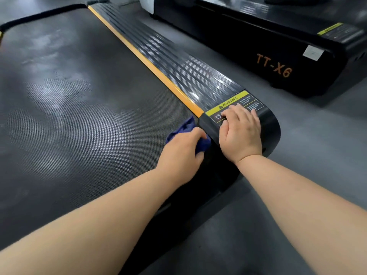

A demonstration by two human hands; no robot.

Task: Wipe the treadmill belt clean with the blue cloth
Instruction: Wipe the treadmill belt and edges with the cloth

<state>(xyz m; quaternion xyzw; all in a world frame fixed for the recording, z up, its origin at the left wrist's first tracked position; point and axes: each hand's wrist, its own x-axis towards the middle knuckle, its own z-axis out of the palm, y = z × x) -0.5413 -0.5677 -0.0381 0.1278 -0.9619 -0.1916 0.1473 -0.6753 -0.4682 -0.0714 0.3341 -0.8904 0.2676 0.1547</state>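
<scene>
The dark textured treadmill belt (69,108) fills the left of the view, with pale smudges across it. My left hand (181,153) grips the crumpled blue cloth (183,128) at the belt's near right corner, against the rear end cap. Part of the cloth is hidden under my fingers. My right hand (241,132) rests flat, fingers straight, on the black end cap over the yellow warning label (228,103).
A ribbed side rail (178,66) with an orange strip (143,58) runs along the belt's right edge. A second black treadmill marked TT-X6 (274,64) stands to the right. Grey floor (307,155) lies between and in front of the machines.
</scene>
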